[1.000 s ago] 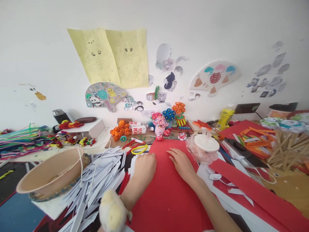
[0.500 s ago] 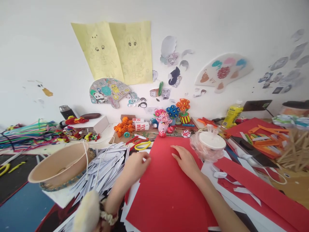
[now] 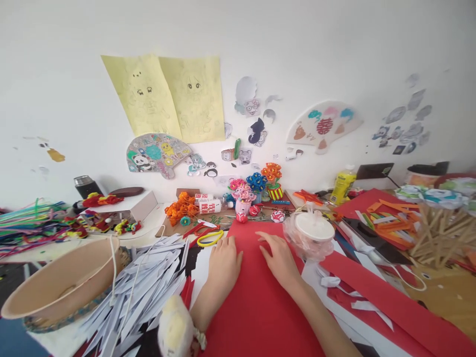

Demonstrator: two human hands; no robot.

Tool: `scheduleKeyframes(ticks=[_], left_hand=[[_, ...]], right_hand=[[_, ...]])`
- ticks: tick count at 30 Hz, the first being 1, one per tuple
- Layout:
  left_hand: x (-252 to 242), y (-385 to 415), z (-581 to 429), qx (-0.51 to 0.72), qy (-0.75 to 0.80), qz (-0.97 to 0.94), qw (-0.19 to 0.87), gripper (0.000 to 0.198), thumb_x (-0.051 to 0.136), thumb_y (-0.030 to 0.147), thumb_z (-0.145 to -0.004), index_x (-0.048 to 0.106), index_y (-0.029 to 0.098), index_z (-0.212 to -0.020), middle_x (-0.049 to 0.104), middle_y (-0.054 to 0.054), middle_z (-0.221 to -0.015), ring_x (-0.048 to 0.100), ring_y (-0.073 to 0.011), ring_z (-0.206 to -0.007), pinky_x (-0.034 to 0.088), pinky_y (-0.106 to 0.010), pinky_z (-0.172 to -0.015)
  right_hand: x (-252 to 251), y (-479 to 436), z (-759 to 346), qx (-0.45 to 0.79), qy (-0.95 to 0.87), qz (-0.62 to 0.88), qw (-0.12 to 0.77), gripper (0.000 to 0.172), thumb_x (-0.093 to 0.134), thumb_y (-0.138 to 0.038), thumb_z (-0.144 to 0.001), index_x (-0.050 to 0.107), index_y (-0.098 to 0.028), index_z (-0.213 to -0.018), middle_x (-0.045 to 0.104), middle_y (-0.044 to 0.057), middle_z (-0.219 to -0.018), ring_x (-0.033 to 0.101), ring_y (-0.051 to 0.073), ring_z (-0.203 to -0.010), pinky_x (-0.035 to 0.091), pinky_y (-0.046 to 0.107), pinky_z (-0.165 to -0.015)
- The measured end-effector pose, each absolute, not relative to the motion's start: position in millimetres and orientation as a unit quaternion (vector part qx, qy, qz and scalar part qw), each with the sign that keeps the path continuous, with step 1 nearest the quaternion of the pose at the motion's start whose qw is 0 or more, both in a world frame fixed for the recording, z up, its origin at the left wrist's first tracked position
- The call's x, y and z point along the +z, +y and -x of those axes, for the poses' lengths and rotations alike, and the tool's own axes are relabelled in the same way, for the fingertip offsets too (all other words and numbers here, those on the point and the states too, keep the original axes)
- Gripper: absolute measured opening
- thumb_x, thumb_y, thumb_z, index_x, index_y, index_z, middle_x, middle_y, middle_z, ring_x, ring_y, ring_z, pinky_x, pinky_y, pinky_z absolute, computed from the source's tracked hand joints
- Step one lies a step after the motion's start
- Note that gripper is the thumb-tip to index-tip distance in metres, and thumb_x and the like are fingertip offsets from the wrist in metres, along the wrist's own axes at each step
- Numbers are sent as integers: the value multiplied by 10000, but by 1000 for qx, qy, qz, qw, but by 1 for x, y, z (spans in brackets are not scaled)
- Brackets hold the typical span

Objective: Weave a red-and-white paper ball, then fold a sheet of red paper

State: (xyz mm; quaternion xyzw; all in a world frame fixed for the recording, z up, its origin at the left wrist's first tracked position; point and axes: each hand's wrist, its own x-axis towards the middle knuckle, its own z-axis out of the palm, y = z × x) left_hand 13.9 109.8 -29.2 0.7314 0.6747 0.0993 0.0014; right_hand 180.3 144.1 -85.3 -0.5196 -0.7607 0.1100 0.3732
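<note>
A large red paper sheet (image 3: 256,307) lies on the table in front of me. My left hand (image 3: 223,264) rests flat on its left edge, fingers stretched out toward the wall. My right hand (image 3: 277,258) lies flat on the sheet's upper middle, fingers spread. Neither hand holds anything. A fluffy yellow pompom (image 3: 174,327) hangs from a band at my left wrist. Just right of my right hand stands a white-lidded cup in a plastic bag (image 3: 311,232).
White paper strips (image 3: 145,287) pile up left of the sheet, beside a tan paper bowl (image 3: 55,285). Red scissors and a yellow ring (image 3: 208,238) lie ahead of my left hand. Pipe-cleaner flowers (image 3: 256,186), glue bottles, red strips (image 3: 390,302) and wooden sticks (image 3: 442,228) crowd the table.
My left hand moved from the sheet's left edge, fingers curled, back onto the red paper and flattened. My right hand stayed in place. The view shifted slightly.
</note>
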Motion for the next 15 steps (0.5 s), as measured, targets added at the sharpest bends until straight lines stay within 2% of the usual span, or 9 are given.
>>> scheduleKeyframes(ticks=[3,8,12,15], left_hand=[[-33,108,-11,94,669,-737,9,240,491,171,-850,596,146,-1065,640,-127,-1132,562,-283,-1103,423,-380,-904],[-34,103,-14,111,672,-732,32,251,547,210,-837,597,165,-1078,642,-120,-1124,555,-297,-1102,411,-411,-893],[-36,102,-16,151,677,-716,79,348,607,179,-779,578,194,-1125,642,-82,-1143,559,-247,-1115,405,-346,-910],[-38,104,-15,187,693,-686,116,439,628,132,-728,558,196,-1156,668,-57,-1047,610,-205,-1014,430,-290,-839]], right_hand=[[-87,141,-177,120,-766,519,361,373,451,-145,-862,584,-189,-1207,662,100,-1159,604,255,-1073,451,414,-944],[-88,138,-175,132,-767,518,354,371,448,-149,-864,594,-190,-1203,650,110,-1176,588,265,-1103,450,422,-956],[-88,137,-175,143,-763,516,362,373,450,-137,-858,600,-198,-1194,649,107,-1174,582,262,-1107,447,421,-961],[-86,136,-174,152,-757,510,379,369,452,-140,-857,606,-211,-1185,658,94,-1150,576,257,-1111,443,415,-967]])
